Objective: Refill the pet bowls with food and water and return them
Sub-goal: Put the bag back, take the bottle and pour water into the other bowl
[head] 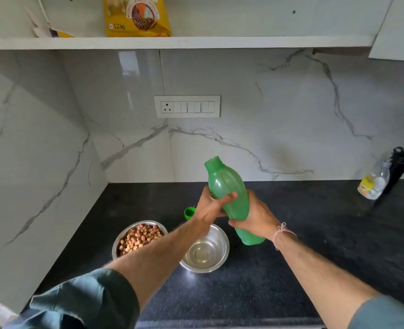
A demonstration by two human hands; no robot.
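Uncapped green bottle (pixel 227 184) is gripped by left hand (pixel 214 205) and right hand (pixel 255 217) | risk: if overtipped, water is slopped past water bowl (pixel 226 244)

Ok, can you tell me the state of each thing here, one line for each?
bottle: uncapped, tilted, held in both hands
cap: off, lying on the counter
food bowl: full of kibble
water bowl: some water in it
left hand: grips the bottle
right hand: grips the bottle
food bag: upright on the shelf
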